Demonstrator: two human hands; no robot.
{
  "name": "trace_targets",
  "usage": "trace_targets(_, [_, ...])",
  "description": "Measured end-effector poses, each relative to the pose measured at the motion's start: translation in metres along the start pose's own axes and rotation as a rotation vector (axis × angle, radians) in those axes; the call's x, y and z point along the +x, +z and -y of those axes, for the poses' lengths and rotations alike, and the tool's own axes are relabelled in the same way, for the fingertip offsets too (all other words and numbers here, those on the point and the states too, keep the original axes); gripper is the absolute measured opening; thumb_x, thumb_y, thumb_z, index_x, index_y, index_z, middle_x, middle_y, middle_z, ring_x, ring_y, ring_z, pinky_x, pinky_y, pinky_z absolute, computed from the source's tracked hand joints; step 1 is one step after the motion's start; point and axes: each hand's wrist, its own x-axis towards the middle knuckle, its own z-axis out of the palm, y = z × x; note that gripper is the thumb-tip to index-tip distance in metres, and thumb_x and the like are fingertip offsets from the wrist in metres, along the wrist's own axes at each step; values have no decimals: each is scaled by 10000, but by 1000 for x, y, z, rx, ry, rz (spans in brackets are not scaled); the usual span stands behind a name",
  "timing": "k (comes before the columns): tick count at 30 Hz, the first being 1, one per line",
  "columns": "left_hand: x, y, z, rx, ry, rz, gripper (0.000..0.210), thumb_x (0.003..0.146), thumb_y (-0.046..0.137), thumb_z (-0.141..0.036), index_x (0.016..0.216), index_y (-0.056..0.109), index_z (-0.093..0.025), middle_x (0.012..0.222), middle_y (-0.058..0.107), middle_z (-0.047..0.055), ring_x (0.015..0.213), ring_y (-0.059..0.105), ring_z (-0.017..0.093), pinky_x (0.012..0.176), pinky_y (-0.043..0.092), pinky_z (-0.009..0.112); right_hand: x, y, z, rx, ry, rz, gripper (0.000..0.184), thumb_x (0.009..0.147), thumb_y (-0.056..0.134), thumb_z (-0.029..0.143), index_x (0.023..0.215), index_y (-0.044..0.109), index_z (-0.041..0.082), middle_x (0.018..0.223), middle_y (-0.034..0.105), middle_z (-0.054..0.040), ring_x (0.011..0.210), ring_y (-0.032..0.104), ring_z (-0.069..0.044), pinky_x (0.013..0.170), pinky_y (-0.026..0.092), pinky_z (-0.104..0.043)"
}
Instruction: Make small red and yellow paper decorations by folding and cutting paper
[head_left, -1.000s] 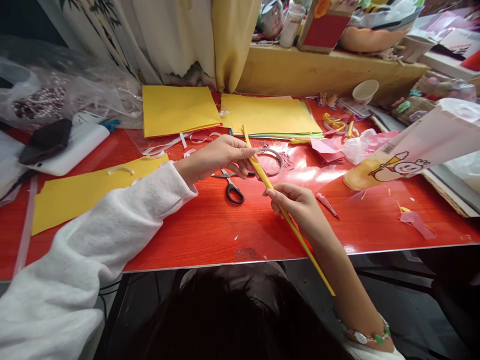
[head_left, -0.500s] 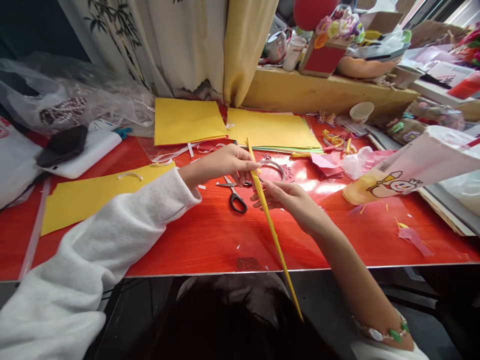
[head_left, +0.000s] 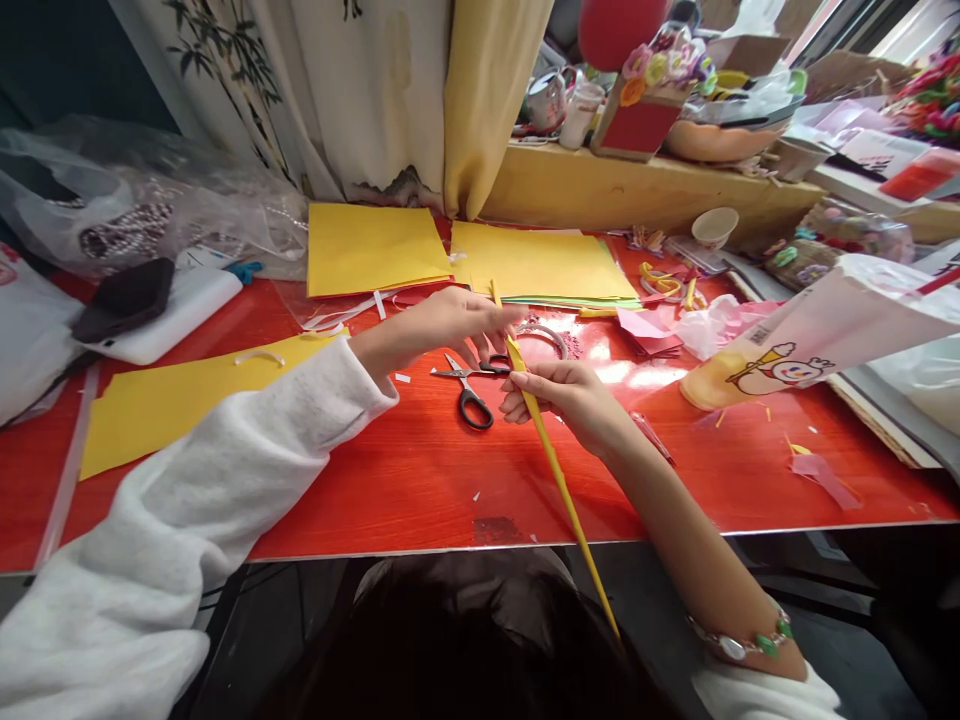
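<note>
A long, narrow yellow paper strip (head_left: 556, 470), folded or rolled, slants from the table's middle down past its front edge. My right hand (head_left: 559, 395) pinches it near the upper part between thumb and fingers. Just above, my left hand (head_left: 461, 320) lies across the strip's top end, its fingers loosely around it and the index finger stretched to the right. The tip of the strip sticks up behind that hand. Below my left hand, black-handled scissors (head_left: 474, 405) lie with their blades apart. A roll of tape (head_left: 551, 335) is partly hidden behind my hands.
Two stacks of yellow paper (head_left: 379, 250) lie at the back of the red table (head_left: 360, 500). More yellow sheets (head_left: 172, 400) are at left. A tilted-looking drink cup (head_left: 810, 340) stands right, near pink paper (head_left: 649, 330). Plastic bags (head_left: 150, 190) and a phone (head_left: 127, 298) sit far left.
My right hand has shifted slightly down along the strip. The left fingers have straightened and loosened across its top end. A red pen-like item now shows beside my right wrist.
</note>
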Motion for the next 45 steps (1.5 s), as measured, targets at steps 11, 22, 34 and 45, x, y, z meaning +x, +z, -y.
trace_targets(11, [-3,4,-5,94,37,61,109,762,654,-186,720,663,-86,602,623,22,540,562,64,529,447,174,-5,4,1,117,-68,78,359,837,603,453,982,683,134,882,721,-88,746,696,-155,775,559,-310])
trace_targets(22, [-6,16,4,-12,-14,171,204,756,686,-314,761,693,-110,684,679,55,579,601,86,571,483,199,-25,5,3,65,0,19,293,825,633,401,910,676,124,760,716,-73,677,692,-157,734,568,-311])
trace_targets(34, [48,100,14,851,514,387,238,887,504,-210,1040,653,-104,1085,642,138,1003,582,194,841,432,298,-148,-83,-21,179,-108,-725,251,797,617,272,1037,689,278,784,550,-31,487,422,-63,351,296,-197])
trace_targets(45, [83,163,20,1211,904,202,252,887,395,-90,829,640,-84,854,661,136,813,614,201,677,417,324,-149,-89,-10,357,-86,-661,355,821,368,453,943,639,260,687,357,-7,477,224,-105,358,117,-227])
